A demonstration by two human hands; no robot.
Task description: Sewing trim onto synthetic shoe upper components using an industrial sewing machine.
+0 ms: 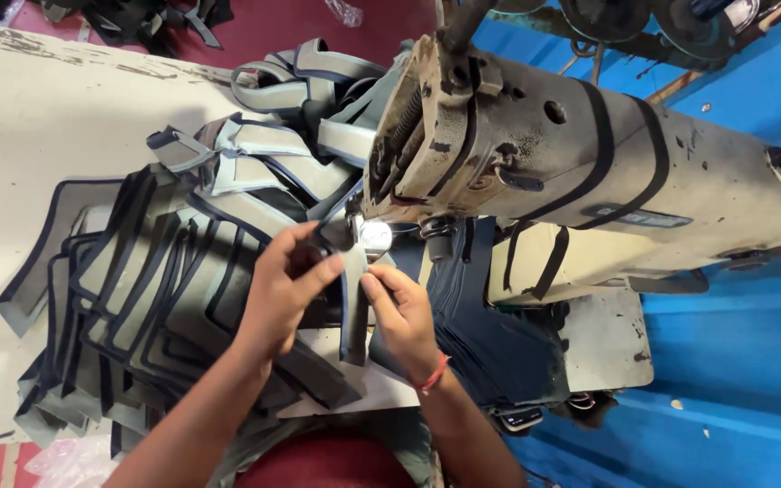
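Both hands pinch a grey strip [352, 298] under the sewing machine [535, 154] head, left hand [284, 294] and right hand [401, 312] on either side, beside a pile of pieces [155, 289] on the surface [29, 126].

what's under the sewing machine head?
Under the worn beige sewing machine head: a grey fabric strip with dark edging, held by left hand and right hand. The needle is hidden.

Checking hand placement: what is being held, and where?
Both hands, left hand and right hand, pinch one grey strip near its upper end.
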